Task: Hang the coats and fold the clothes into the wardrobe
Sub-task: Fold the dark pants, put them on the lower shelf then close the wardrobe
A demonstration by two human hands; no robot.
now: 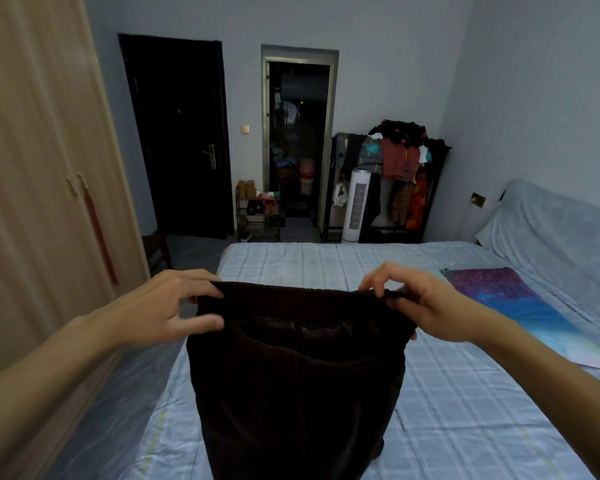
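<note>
The left hand [168,306] and the right hand [420,306] are spread apart, each pinching one end of the top hem of a dark brown, thick-knit garment [295,375], which hangs between them over the near part of the pale blue checked bed [447,393]. Its long axis drops straight down from the hands and out of view below, so folding likely means lowering it flat onto the bed first. The tall light-wood wardrobe [42,202], doors closed, stands on the left, nearer the left hand.

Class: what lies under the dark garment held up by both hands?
Under the dark garment lies the checked bedsheet, visible around it. The part directly beneath is covered, so anything lying there cannot be seen.
</note>
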